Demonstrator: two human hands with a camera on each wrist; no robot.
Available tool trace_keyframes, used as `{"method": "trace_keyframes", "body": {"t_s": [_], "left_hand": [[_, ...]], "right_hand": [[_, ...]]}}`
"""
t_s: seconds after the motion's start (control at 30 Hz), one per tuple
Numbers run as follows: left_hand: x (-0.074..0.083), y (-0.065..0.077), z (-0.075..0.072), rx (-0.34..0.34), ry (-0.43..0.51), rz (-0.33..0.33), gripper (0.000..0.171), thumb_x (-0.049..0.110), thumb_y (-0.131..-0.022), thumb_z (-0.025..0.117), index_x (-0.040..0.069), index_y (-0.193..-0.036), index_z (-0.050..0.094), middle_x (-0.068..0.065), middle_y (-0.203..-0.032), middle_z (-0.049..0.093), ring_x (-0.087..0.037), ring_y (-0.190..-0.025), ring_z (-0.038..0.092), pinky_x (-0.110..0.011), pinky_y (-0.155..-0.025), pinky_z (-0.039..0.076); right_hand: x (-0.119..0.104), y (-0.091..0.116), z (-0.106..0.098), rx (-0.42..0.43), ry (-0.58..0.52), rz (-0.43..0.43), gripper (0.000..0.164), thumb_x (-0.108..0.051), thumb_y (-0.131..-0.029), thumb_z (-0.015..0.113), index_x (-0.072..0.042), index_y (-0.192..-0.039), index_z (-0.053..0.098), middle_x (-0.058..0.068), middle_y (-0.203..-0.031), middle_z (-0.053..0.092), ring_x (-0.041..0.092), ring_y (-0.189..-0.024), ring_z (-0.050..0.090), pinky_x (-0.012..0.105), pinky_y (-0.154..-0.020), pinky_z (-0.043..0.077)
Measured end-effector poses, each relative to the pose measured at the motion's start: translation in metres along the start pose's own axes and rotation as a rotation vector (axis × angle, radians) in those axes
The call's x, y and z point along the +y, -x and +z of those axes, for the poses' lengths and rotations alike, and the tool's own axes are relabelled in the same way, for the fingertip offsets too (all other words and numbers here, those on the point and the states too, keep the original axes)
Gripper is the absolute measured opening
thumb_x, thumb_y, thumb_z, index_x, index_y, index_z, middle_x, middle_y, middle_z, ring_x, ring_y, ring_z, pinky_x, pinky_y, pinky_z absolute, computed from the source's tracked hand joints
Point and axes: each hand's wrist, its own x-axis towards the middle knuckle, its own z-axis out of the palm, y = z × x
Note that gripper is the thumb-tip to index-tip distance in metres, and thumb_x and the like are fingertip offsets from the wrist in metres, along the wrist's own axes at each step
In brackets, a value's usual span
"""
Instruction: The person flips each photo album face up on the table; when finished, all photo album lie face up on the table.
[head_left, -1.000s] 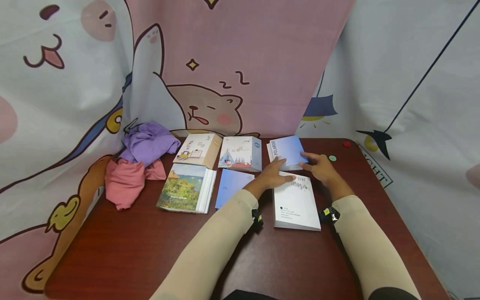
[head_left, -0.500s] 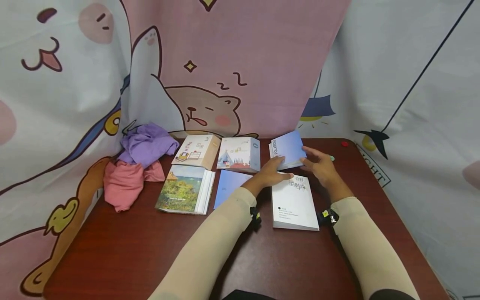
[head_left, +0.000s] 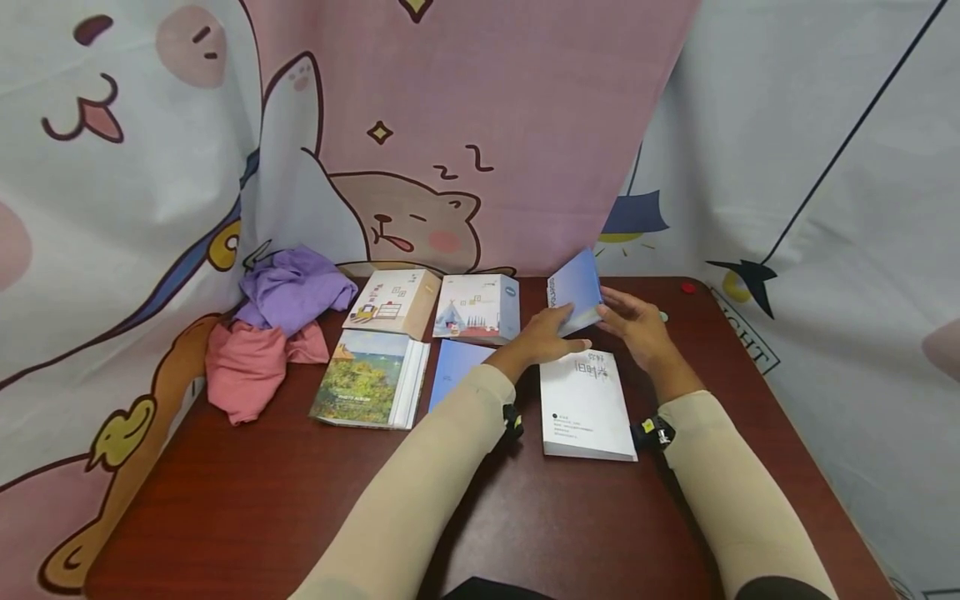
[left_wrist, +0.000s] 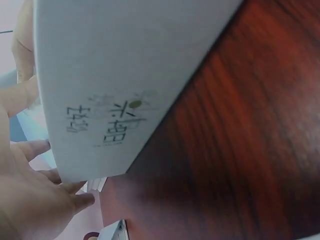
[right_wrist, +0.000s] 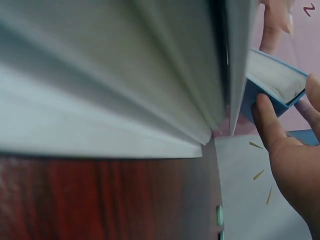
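My hands hold a blue photo album (head_left: 576, 283) marked POLAROID, tilted up at the back right of the table. My left hand (head_left: 542, 337) grips its left lower side, and my right hand (head_left: 641, 332) holds its right edge. Pale page edges of this blue album (right_wrist: 282, 75) show in the right wrist view, with fingers of the right hand (right_wrist: 295, 160) against its cover. Just in front lies a white book (head_left: 588, 408) with dark lettering, under my wrists. It fills much of the left wrist view, where the left hand (left_wrist: 30, 195) is beside it.
Two boxy white-covered albums, one with a beige side (head_left: 393, 300) and one with a blue-grey side (head_left: 480, 307), stand at the back. A landscape-covered photo album (head_left: 367, 379) and another blue album (head_left: 453, 367) lie before them. Purple cloth (head_left: 300, 283) and pink cloth (head_left: 251, 371) lie left.
The blue POLAROID album has been tilted up and turned, its far edge now higher. Both hands have stayed on it, shifting slightly with it.
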Motion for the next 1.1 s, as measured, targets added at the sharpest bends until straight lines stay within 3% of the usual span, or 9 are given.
{"method": "trace_keyframes", "body": {"t_s": [0.13, 0.3, 0.4, 0.57, 0.63, 0.73, 0.87, 1.0, 1.1], "left_hand": [[0.005, -0.001, -0.001, -0.019, 0.034, 0.003, 0.093, 0.049, -0.103, 0.070, 0.010, -0.175, 0.025, -0.015, -0.181, 0.029, -0.030, -0.166, 0.034, -0.044, -0.134, 0.034], [0.013, -0.002, -0.001, 0.005, 0.177, 0.071, 0.096, 0.040, -0.104, 0.072, 0.013, -0.177, 0.016, -0.015, -0.179, 0.033, -0.031, -0.163, 0.040, -0.048, -0.132, 0.038], [0.015, -0.001, -0.001, 0.037, 0.264, 0.088, 0.102, 0.036, -0.103, 0.076, 0.021, -0.178, 0.009, -0.012, -0.179, 0.036, -0.032, -0.162, 0.043, -0.050, -0.131, 0.039], [0.014, 0.000, 0.000, 0.064, 0.372, 0.068, 0.108, 0.031, -0.104, 0.076, 0.024, -0.178, -0.003, -0.012, -0.181, 0.031, -0.033, -0.162, 0.043, -0.052, -0.129, 0.042], [0.013, 0.000, -0.001, 0.076, 0.419, 0.052, 0.110, 0.031, -0.104, 0.075, 0.023, -0.177, -0.006, -0.013, -0.182, 0.027, -0.034, -0.162, 0.042, -0.052, -0.128, 0.044], [0.011, 0.000, -0.002, 0.095, 0.444, 0.012, 0.111, 0.035, -0.104, 0.075, 0.021, -0.177, -0.008, -0.013, -0.184, 0.019, -0.035, -0.162, 0.042, -0.051, -0.128, 0.043], [0.007, 0.000, -0.003, 0.124, 0.429, -0.007, 0.112, 0.041, -0.102, 0.076, 0.019, -0.178, -0.003, -0.014, -0.183, 0.023, -0.035, -0.160, 0.045, -0.050, -0.127, 0.045], [0.003, -0.003, -0.004, 0.208, 0.387, 0.061, 0.098, 0.030, -0.102, 0.077, 0.007, -0.175, 0.016, -0.019, -0.173, 0.040, -0.033, -0.155, 0.050, -0.047, -0.124, 0.048], [-0.001, -0.004, -0.004, 0.263, 0.361, 0.029, 0.090, 0.026, -0.102, 0.075, 0.001, -0.172, 0.024, -0.022, -0.171, 0.041, -0.034, -0.155, 0.050, -0.046, -0.126, 0.046]], "right_hand": [[-0.006, 0.001, -0.002, -0.040, -0.015, 0.001, 0.062, -0.025, -0.107, 0.073, -0.015, -0.164, 0.052, 0.022, -0.169, 0.048, 0.016, -0.137, 0.065, 0.024, -0.103, 0.059], [-0.014, 0.001, -0.004, -0.058, 0.039, -0.021, 0.061, -0.027, -0.107, 0.073, -0.017, -0.164, 0.052, 0.018, -0.170, 0.050, 0.037, -0.152, 0.055, 0.042, -0.120, 0.049], [-0.017, 0.001, -0.004, -0.084, 0.097, -0.027, 0.063, -0.029, -0.106, 0.074, -0.019, -0.164, 0.052, 0.016, -0.169, 0.052, 0.035, -0.151, 0.057, 0.049, -0.126, 0.045], [-0.018, 0.000, -0.002, -0.147, 0.136, -0.022, 0.063, -0.025, -0.108, 0.072, -0.021, -0.167, 0.048, 0.020, -0.164, 0.055, 0.026, -0.138, 0.063, 0.037, -0.113, 0.057], [-0.017, -0.001, -0.001, -0.175, 0.134, -0.021, 0.064, -0.023, -0.109, 0.070, -0.022, -0.168, 0.046, 0.019, -0.166, 0.052, 0.030, -0.141, 0.061, 0.042, -0.113, 0.058], [-0.016, -0.002, 0.000, -0.231, 0.117, -0.009, 0.066, -0.019, -0.110, 0.068, -0.026, -0.170, 0.042, 0.018, -0.174, 0.043, 0.042, -0.154, 0.051, 0.062, -0.119, 0.048], [-0.014, -0.003, 0.002, -0.298, 0.105, 0.011, 0.071, -0.013, -0.110, 0.065, -0.031, -0.172, 0.036, 0.017, -0.178, 0.035, 0.049, -0.162, 0.037, 0.075, -0.121, 0.037], [-0.012, -0.003, 0.002, -0.334, 0.130, 0.014, 0.071, -0.014, -0.111, 0.064, -0.032, -0.173, 0.034, 0.014, -0.179, 0.034, 0.048, -0.163, 0.036, 0.075, -0.122, 0.037], [-0.011, -0.002, 0.002, -0.348, 0.189, 0.028, 0.070, -0.019, -0.111, 0.065, -0.027, -0.173, 0.034, 0.014, -0.178, 0.036, 0.048, -0.162, 0.037, 0.073, -0.123, 0.038]]}}
